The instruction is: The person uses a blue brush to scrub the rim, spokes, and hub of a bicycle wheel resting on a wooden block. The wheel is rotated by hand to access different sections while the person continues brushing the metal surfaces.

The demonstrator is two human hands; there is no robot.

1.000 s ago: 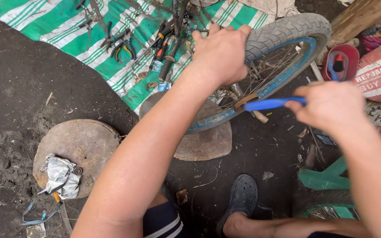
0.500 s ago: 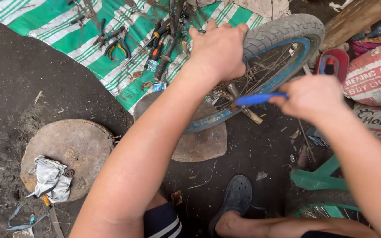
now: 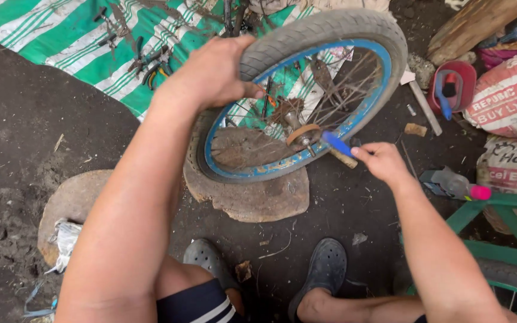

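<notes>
Left hand (image 3: 210, 75) is clamped on the tyre (image 3: 330, 27) at top, prob. to keep the wheel (image 3: 306, 96) upright on the flat stone (image 3: 252, 197). Right hand (image 3: 381, 161) pinches a blue-handled tool (image 3: 337, 143), tip at the hub (image 3: 300, 134), so the wheel must stand steady. Tool tip is hidden behind the hub, kind of tool not clear. Pliers etc. on the striped cloth (image 3: 79, 42) are too small to tell. Green frame (image 3: 498, 233) is cut off at right.
</notes>
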